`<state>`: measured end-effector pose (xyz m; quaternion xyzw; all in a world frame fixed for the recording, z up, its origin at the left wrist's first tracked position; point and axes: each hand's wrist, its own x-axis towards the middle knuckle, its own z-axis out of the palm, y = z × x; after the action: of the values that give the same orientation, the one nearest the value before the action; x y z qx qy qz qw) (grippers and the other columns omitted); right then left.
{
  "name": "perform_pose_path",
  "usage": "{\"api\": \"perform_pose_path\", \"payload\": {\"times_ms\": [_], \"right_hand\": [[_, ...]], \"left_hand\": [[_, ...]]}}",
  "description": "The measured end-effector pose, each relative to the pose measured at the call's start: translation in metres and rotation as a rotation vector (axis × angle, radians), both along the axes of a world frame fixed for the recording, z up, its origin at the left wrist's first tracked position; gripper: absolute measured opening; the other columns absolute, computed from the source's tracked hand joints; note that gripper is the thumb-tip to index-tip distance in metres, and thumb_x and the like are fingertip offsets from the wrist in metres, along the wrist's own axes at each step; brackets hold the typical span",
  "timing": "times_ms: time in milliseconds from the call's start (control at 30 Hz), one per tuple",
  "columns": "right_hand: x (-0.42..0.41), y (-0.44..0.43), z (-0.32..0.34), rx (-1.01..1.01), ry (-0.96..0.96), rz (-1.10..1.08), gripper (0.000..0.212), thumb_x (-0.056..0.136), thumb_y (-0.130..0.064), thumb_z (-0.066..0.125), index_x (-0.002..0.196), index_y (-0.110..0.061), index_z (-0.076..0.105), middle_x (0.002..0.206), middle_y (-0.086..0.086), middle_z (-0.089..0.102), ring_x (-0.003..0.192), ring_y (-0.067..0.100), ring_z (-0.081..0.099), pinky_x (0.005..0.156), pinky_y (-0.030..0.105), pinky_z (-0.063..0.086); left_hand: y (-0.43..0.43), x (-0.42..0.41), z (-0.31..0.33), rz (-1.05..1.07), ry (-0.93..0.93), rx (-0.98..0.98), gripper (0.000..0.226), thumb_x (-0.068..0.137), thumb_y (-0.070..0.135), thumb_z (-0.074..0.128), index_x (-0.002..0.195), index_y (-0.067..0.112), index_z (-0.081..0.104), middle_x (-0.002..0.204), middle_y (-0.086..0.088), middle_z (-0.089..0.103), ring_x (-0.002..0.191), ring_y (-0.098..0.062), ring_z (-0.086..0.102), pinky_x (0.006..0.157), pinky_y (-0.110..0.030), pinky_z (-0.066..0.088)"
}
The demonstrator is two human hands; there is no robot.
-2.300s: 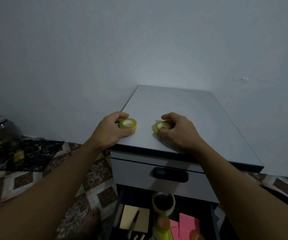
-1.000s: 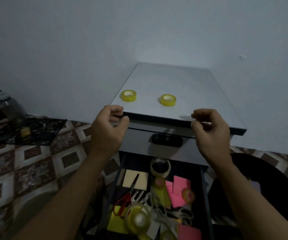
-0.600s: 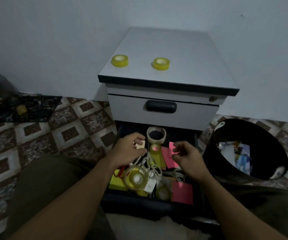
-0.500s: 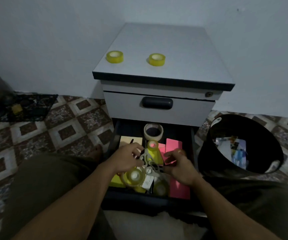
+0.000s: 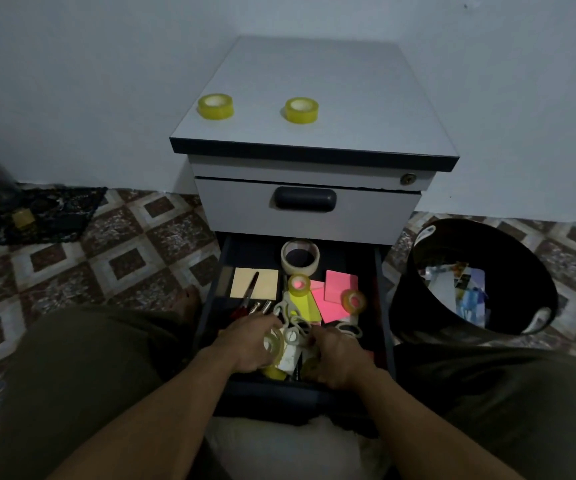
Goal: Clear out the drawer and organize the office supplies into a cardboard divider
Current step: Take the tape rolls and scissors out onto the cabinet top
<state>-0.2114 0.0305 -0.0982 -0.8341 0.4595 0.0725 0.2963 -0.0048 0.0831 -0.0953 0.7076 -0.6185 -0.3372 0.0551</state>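
The open lower drawer [image 5: 211,299] holds a jumble of supplies: a wide masking tape roll [image 5: 300,257], a beige sticky pad [image 5: 265,289], pink sticky notes [image 5: 340,289], a small roll with a pink core [image 5: 299,284], a clear roll [image 5: 353,300] and white-handled scissors [image 5: 288,309]. My left hand [image 5: 245,344] grips a clear tape roll [image 5: 274,344] at the drawer's near end. My right hand [image 5: 336,358] curls over a small yellowish roll [image 5: 309,368] beside it. Two yellow tape rolls [image 5: 215,106] [image 5: 302,110] stand on the cabinet top [image 5: 331,74]. No cardboard divider is in view.
A black bin [image 5: 418,292] with paper scraps stands right of the drawer. The upper drawer [image 5: 366,216] is closed. Patterned floor tiles and a dark mat [image 5: 47,213] lie to the left. My knees flank the drawer.
My hands left the two yellow rolls on the cabinet top, dropped into the open drawer and moved to its near end, closing on two more rolls. The view tilted down.
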Motion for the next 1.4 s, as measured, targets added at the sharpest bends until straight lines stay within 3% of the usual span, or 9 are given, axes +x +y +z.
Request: {"api": "perform_pose_path", "payload": {"times_ms": [167,367,533,700,767,833,1000,1200,1400], "right_hand": [[0.006,0.002,0.0,0.022,-0.016,-0.04,0.056,0.078,-0.033,0.073,0.125,-0.016,0.046,0.126,0.01,0.048,0.11,0.03,0.054,0.086,0.031,0.045],[0.004,-0.003,-0.001,0.041,-0.058,-0.074,0.033,0.08,-0.01,0.068,0.112,-0.008,0.061,0.115,0.011,0.066,0.1,0.025,0.061,0.07,0.02,0.037],[0.004,-0.004,0.0,0.069,-0.068,-0.106,0.032,0.079,-0.003,0.066,0.111,-0.008,0.063,0.111,0.008,0.066,0.094,0.02,0.06,0.067,0.019,0.038],[0.003,-0.008,-0.002,0.148,-0.151,-0.21,0.032,0.068,-0.002,0.064,0.098,-0.014,0.066,0.099,0.007,0.07,0.092,0.022,0.064,0.077,0.038,0.056],[0.001,-0.009,0.0,0.185,-0.225,-0.295,0.034,0.067,0.0,0.066,0.099,-0.009,0.067,0.094,0.004,0.067,0.085,0.018,0.063,0.071,0.026,0.057],[-0.002,-0.013,0.005,0.22,-0.283,-0.378,0.028,0.073,0.011,0.068,0.101,0.005,0.065,0.088,0.006,0.061,0.069,0.01,0.055,0.052,0.009,0.045],[-0.004,-0.036,0.01,0.183,-0.393,-0.621,0.018,0.077,0.006,0.071,0.092,-0.003,0.066,0.084,0.009,0.068,0.059,0.008,0.059,0.044,0.012,0.045],[0.003,-0.063,0.007,0.009,-0.409,-0.845,0.017,0.078,-0.006,0.067,0.093,-0.014,0.067,0.095,0.005,0.07,0.085,0.022,0.065,0.07,0.03,0.055],[0.014,-0.068,-0.005,0.018,-0.377,-0.908,0.022,0.082,-0.012,0.064,0.104,-0.01,0.062,0.107,0.011,0.062,0.092,0.028,0.059,0.068,0.024,0.042]], "left_hand": [[0.0,0.001,-0.005,0.041,0.049,-0.009,0.065,0.076,0.021,0.08,0.135,0.031,0.054,0.131,0.005,0.053,0.12,-0.017,0.052,0.1,-0.039,0.049],[-0.003,0.007,-0.009,0.128,0.146,0.007,0.054,0.083,0.005,0.069,0.129,0.033,0.06,0.114,0.01,0.053,0.107,-0.013,0.055,0.093,-0.03,0.051],[-0.004,0.008,-0.01,0.15,0.112,-0.043,0.06,0.08,-0.008,0.055,0.125,0.031,0.064,0.11,0.008,0.059,0.105,-0.014,0.058,0.091,-0.031,0.053],[-0.008,0.009,-0.009,0.237,0.158,-0.096,0.053,0.081,-0.007,0.054,0.114,0.031,0.068,0.103,0.01,0.063,0.098,-0.014,0.061,0.08,-0.029,0.056],[-0.012,0.01,-0.009,0.287,0.202,-0.117,0.049,0.082,-0.007,0.054,0.112,0.03,0.068,0.098,0.011,0.064,0.096,-0.014,0.063,0.074,-0.027,0.056],[-0.019,0.009,-0.007,0.339,0.256,-0.161,0.045,0.084,-0.007,0.057,0.108,0.03,0.067,0.096,0.01,0.066,0.093,-0.013,0.063,0.072,-0.023,0.054],[-0.041,0.001,0.0,0.465,0.399,-0.268,0.036,0.085,-0.003,0.064,0.108,0.026,0.067,0.093,0.002,0.067,0.088,-0.015,0.064,0.067,-0.02,0.051],[-0.077,-0.013,-0.004,0.557,0.465,-0.296,0.034,0.087,-0.002,0.065,0.108,0.024,0.064,0.097,0.006,0.065,0.087,-0.014,0.065,0.065,-0.026,0.054],[-0.109,-0.022,-0.02,0.576,0.465,-0.276,0.038,0.087,-0.002,0.065,0.116,0.022,0.065,0.101,0.009,0.065,0.094,-0.018,0.066,0.072,-0.03,0.058]]}}
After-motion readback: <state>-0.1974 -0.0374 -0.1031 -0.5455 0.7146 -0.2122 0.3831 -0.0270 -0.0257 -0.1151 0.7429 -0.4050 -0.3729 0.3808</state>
